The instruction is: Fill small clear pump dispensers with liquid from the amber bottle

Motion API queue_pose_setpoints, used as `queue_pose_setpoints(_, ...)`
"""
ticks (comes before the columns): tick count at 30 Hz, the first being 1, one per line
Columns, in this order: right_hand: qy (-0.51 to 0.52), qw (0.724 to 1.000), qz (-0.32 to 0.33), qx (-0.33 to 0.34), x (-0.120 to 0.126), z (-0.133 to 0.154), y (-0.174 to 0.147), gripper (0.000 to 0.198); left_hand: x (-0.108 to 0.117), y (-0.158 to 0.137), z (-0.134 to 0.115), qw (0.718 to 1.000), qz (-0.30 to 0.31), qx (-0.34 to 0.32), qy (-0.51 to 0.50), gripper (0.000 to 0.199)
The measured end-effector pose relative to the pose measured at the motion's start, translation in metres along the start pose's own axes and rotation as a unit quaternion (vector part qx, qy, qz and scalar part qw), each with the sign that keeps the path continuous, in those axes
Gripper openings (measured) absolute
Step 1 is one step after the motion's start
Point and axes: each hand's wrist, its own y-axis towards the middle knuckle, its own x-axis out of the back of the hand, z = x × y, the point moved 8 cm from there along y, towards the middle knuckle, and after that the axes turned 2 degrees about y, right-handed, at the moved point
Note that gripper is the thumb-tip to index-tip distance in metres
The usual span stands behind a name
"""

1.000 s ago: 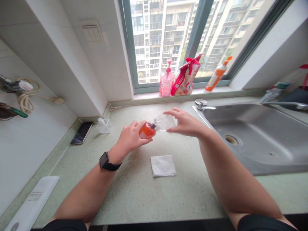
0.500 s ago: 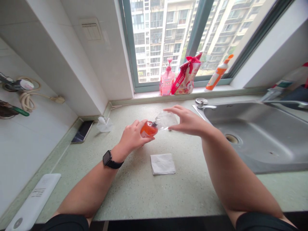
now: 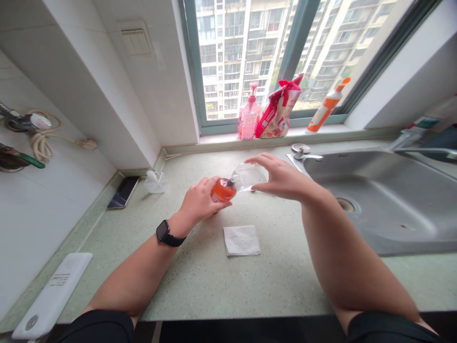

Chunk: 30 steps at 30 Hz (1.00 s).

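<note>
My left hand is wrapped round a bottle of orange-red liquid, which tilts to the right above the counter. In my right hand is a clear plastic bottle, gripped near its base and lying almost sideways. The two bottle necks meet between my hands; the exact contact at the dark mouth is too small to make out. A folded white paper napkin lies on the counter just below the bottles.
A steel sink with a tap is on the right. Along the windowsill stand a pink pump bottle, a red pouch and an orange-white bottle. At left lie a phone, a crumpled clear plastic piece and a white device.
Both hands and bottles stay in nearly the same pose. The whole view has shifted slightly.
</note>
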Motion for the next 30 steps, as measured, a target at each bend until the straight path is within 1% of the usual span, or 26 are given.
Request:
queue_pose_setpoints(10, -0.052, 0.999, 0.009, 0.014, 0.002, 0.008, -0.001, 0.064, 0.003, 0.001, -0.004, 0.999, -0.034, -0.032, 0.015, 0.08)
queue_pose_setpoints(22, -0.072, 0.997, 0.011, 0.018, 0.002, 0.013, -0.002, 0.063, 0.003, 0.001, -0.004, 0.999, -0.024, -0.029, 0.014, 0.079)
queue_pose_setpoints(30, -0.085, 0.996, 0.013, 0.012, 0.003, 0.019, -0.003, 0.064, 0.004, 0.0, -0.008, 0.999, -0.014, -0.027, 0.03, 0.077)
